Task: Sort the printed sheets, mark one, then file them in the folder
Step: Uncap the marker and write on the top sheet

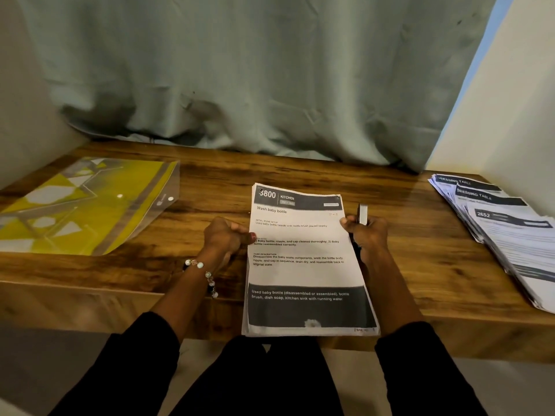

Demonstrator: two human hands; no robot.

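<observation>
While squaring the stack [303,265] at the bench [210,181] edge, I am pinching its left side in left-hand [223,237] fingers; my right hand [365,232] is gripping a pen [362,214] against it, ready for marking. Folder [84,205] is lying far left.

Stack of printed sheets [303,265], top page headed "3800 KITCHEN, Wash baby bottle", at centre, gripped at its side edges by left hand [225,238] and right hand [365,235]; right hand also holds a pen [362,214]; yellow plastic folder [81,205] flat at 9 o'clock on wooden table [195,265]; second fanned sheet pile [504,232] at 3 o'clock; grey curtain [255,70] at 12 o'clock.
</observation>
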